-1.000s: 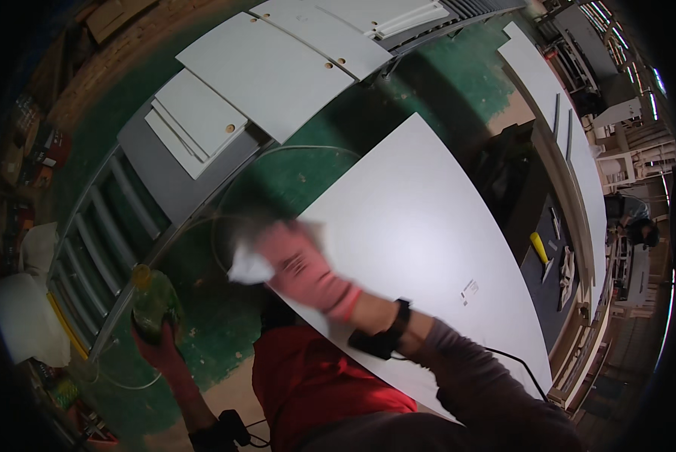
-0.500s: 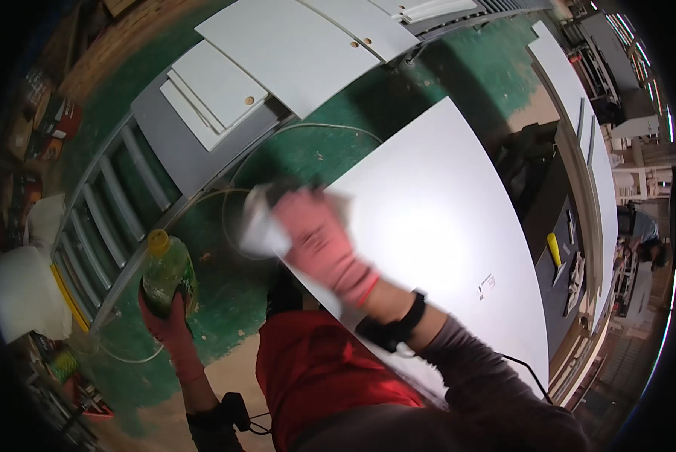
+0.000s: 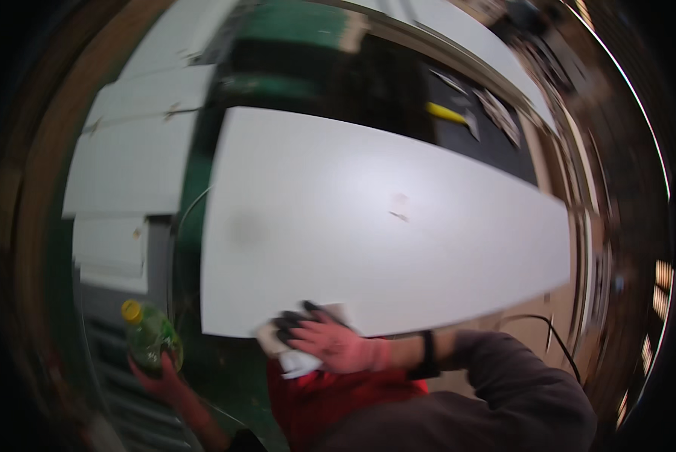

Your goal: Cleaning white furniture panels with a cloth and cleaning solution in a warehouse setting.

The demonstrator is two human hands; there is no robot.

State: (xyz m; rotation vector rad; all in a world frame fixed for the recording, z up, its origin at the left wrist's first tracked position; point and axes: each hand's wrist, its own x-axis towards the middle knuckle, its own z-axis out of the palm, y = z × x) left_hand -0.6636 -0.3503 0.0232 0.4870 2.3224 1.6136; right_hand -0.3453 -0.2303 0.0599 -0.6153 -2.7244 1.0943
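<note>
The view had swung, and the right hand point(image 3: 334, 345) with its cloth point(image 3: 296, 354) had come from the panel's end to its near edge, low in the frame. That hand lay flat, fingers pressing the cloth onto the white panel point(image 3: 368, 226). The left hand point(image 3: 161, 373), lower left, was closed round a green bottle point(image 3: 151, 337) held clear of the panel. Wiping well likely called for even pressure and overlapping strokes. More panels point(image 3: 127, 162) lay upper left.

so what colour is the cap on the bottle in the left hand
Yellow cap on a green bottle, seen in the head view.
</note>
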